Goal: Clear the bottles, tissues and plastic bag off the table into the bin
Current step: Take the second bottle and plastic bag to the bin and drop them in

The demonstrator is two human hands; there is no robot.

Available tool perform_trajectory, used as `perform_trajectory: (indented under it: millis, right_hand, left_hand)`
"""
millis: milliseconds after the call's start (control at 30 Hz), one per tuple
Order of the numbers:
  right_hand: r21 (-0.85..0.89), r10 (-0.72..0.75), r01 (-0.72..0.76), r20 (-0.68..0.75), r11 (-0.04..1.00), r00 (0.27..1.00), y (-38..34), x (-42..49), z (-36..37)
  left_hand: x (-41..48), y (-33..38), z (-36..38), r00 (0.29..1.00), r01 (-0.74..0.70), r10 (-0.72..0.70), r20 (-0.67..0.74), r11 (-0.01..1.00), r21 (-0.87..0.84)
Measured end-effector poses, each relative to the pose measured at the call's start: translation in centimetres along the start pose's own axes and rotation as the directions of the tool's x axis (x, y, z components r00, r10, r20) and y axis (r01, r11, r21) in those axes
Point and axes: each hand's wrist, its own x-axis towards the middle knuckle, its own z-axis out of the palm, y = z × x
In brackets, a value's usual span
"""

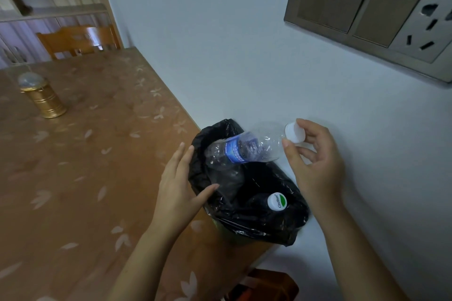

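Bin (288,225), black liner, sits at table (85,166) edge against the wall. Crumpled clear bottle (242,149), blue label, lies tilted over the bin's far rim, base toward the table, white-capped neck toward the wall. Right hand (315,166) pinches the cap with thumb and fingers. Left hand (178,186) is flat and empty at the bin's table-side rim, fingers spread. Inside the bin: second bottle, white-green cap (276,201) up. Gold container (44,96) stands on the table, well away from the bin.
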Motion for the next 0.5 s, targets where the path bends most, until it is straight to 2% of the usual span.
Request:
perform_trajectory:
  millis: [167, 333, 500]
  right_hand:
    - [-0.172, -0.017, 0.027, 0.062, 0.985, 0.998, 1.0, -1.0, 0.8]
    - [-0.252, 0.095, -0.059, 0.13, 0.966, 0.987, 2.4, -1.6, 2.3]
    - [-0.316, 0.17, -0.087, 0.245, 0.945, 0.954, 3.8, -2.2, 3.0]
  left_hand:
    - [-0.6, -0.2, 0.8, 0.993, 0.036, -0.034, 0.117, 0.999, -0.021]
    - [-1.0, -0.5, 1.3, 0.987, 0.064, -0.061, 0.146, 0.998, -0.021]
    - [-1.0, -0.8, 1.3, 0.982, 0.088, -0.083, 0.17, 0.996, -0.018]
